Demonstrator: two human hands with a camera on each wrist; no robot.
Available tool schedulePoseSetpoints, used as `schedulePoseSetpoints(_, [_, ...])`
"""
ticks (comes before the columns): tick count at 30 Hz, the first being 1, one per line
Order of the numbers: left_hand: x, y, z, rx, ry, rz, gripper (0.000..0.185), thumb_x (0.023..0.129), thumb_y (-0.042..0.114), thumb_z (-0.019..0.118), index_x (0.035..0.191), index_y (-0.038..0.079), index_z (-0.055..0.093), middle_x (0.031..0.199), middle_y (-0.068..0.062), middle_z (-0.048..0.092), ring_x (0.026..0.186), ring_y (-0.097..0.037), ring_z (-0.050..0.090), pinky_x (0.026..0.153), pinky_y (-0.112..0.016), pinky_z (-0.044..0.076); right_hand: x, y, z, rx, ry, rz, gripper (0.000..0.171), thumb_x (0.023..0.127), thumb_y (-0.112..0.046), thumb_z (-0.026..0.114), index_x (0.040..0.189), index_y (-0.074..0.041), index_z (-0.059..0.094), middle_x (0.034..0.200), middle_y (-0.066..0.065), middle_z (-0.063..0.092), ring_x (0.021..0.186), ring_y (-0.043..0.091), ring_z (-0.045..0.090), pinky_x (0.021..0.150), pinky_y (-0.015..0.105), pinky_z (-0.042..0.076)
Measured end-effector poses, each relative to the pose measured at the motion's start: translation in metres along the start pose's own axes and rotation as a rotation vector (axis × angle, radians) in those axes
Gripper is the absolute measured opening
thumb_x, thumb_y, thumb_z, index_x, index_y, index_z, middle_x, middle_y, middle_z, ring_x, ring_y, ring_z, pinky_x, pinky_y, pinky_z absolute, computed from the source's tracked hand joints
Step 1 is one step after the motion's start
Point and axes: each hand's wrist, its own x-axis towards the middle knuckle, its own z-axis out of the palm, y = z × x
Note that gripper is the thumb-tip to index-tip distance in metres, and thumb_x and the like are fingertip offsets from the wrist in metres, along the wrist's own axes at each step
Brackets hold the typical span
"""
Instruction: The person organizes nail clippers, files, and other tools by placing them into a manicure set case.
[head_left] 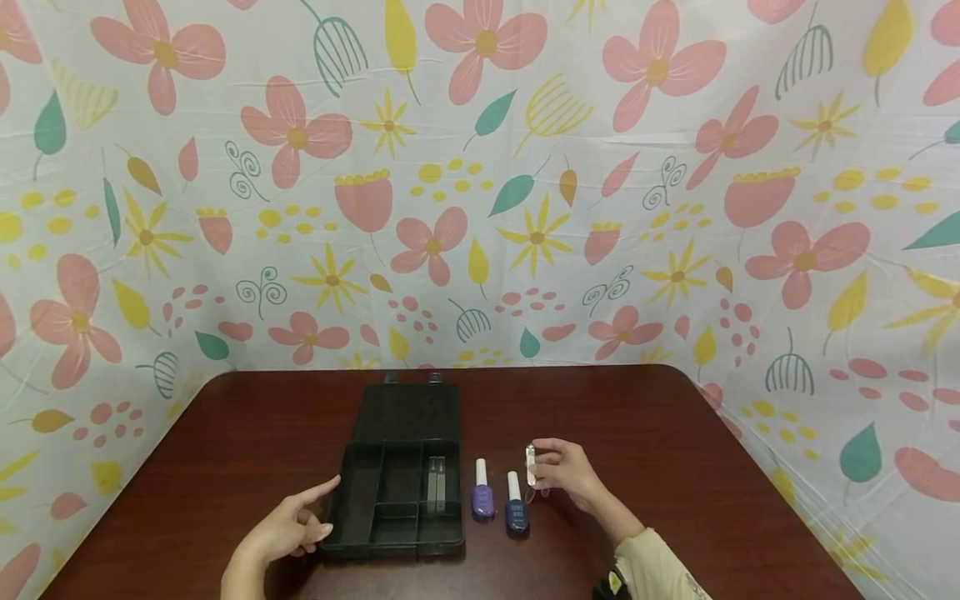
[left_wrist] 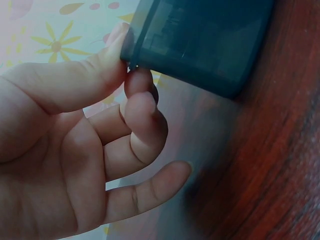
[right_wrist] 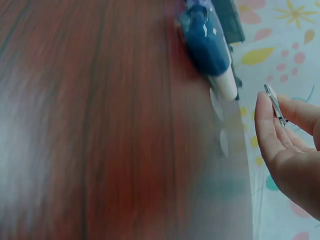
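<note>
My right hand (head_left: 567, 475) pinches a small silver nail clipper (head_left: 531, 467) between thumb and fingers, held upright just right of the nail polish bottles. In the right wrist view the nail clipper (right_wrist: 275, 104) shows edge-on between the fingertips. A dark blue nail polish bottle (head_left: 516, 515) with a white cap stands nearest this hand, and a purple one (head_left: 482, 502) is to its left. A black compartment box (head_left: 358, 492) lies with its lid open toward the back. My left hand (head_left: 281, 529) holds its front left corner, thumb (left_wrist: 107, 70) against the edge, other fingers curled.
Two slim silver metal tools (head_left: 437, 483) lie in the box's right compartment. The open lid (head_left: 407, 412) reaches near the far edge of the dark red wooden table (head_left: 600, 417). Behind the table hangs a flowered cloth (head_left: 480, 208).
</note>
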Motion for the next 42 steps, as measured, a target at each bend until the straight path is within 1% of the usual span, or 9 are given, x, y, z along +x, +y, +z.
schedulePoseSetpoints(5, [0.0,0.001,0.0,0.003,0.007,-0.003,0.072,0.082,0.014,0.064,0.139,0.0,0.024,0.057,-0.001,0.047,0.055,-0.017,0.049,0.051,-0.033,0.038,0.005,-0.005,0.011,0.078,-0.041,-0.009,0.055,0.079,0.014,0.056,0.126,0.02,0.03,0.094,0.035,0.054,0.068,0.024,0.062,0.063,0.042,0.05])
schedulePoseSetpoints(9, [0.0,0.001,0.001,0.008,0.022,-0.015,0.07,0.083,0.012,0.064,0.14,0.001,0.025,0.056,-0.001,0.046,0.054,-0.017,0.047,0.051,-0.033,0.037,0.009,-0.009,0.02,0.094,-0.057,-0.008,0.056,0.079,0.013,0.057,0.128,0.017,0.03,0.089,0.027,0.056,0.068,0.024,0.061,0.065,0.046,0.048])
schedulePoseSetpoints(14, [0.0,0.0,0.002,0.008,0.026,-0.015,0.069,0.083,0.011,0.063,0.14,0.001,0.025,0.056,-0.002,0.046,0.054,-0.017,0.047,0.05,-0.033,0.037,0.014,-0.014,0.033,0.114,-0.06,-0.008,0.053,0.079,0.013,0.057,0.125,0.017,0.032,0.083,0.016,0.055,0.065,0.022,0.061,0.064,0.042,0.05])
schedulePoseSetpoints(18, [0.001,-0.001,0.002,0.003,0.024,-0.01,0.07,0.083,0.012,0.064,0.14,0.001,0.025,0.056,-0.002,0.047,0.054,-0.017,0.047,0.051,-0.033,0.038,0.019,-0.017,0.043,0.141,-0.055,-0.026,0.05,0.078,0.014,0.058,0.122,0.016,0.035,0.083,0.016,0.056,0.067,0.022,0.061,0.062,0.04,0.05])
schedulePoseSetpoints(23, [0.001,-0.002,0.001,0.001,0.02,-0.017,0.07,0.082,0.013,0.064,0.14,0.002,0.025,0.057,-0.002,0.047,0.054,-0.017,0.048,0.051,-0.034,0.039,0.025,-0.021,0.055,0.13,-0.034,-0.016,0.048,0.077,0.013,0.061,0.121,0.014,0.04,0.082,0.016,0.057,0.068,0.025,0.061,0.063,0.04,0.05])
schedulePoseSetpoints(27, [0.0,-0.001,0.001,0.001,0.024,-0.02,0.071,0.082,0.013,0.064,0.14,0.001,0.025,0.057,-0.002,0.047,0.054,-0.017,0.048,0.051,-0.034,0.039,0.029,-0.022,0.065,0.124,-0.024,-0.013,0.048,0.077,0.013,0.06,0.121,0.013,0.041,0.082,0.015,0.058,0.067,0.022,0.062,0.065,0.042,0.05])
schedulePoseSetpoints(32, [0.0,-0.001,0.001,-0.003,0.022,-0.011,0.071,0.082,0.014,0.065,0.139,0.001,0.025,0.056,-0.001,0.046,0.054,-0.017,0.048,0.051,-0.033,0.039,0.034,-0.021,0.076,0.119,-0.047,-0.013,0.045,0.078,0.014,0.058,0.121,0.013,0.042,0.08,0.012,0.059,0.066,0.019,0.061,0.064,0.039,0.05])
schedulePoseSetpoints(37, [0.0,-0.001,0.001,-0.003,0.02,-0.002,0.071,0.082,0.014,0.065,0.139,0.001,0.025,0.056,-0.001,0.047,0.054,-0.017,0.048,0.051,-0.033,0.039,0.039,-0.02,0.089,0.154,-0.063,-0.016,0.046,0.078,0.015,0.058,0.12,0.014,0.04,0.076,0.007,0.059,0.064,0.017,0.061,0.063,0.036,0.05])
schedulePoseSetpoints(42, [0.001,-0.002,0.001,-0.008,0.017,0.001,0.071,0.082,0.014,0.065,0.14,0.001,0.025,0.056,-0.001,0.046,0.053,-0.017,0.047,0.051,-0.033,0.039,0.043,-0.019,0.103,0.154,-0.064,-0.037,0.043,0.077,0.013,0.06,0.117,0.014,0.042,0.077,0.01,0.061,0.062,0.016,0.061,0.061,0.035,0.05])
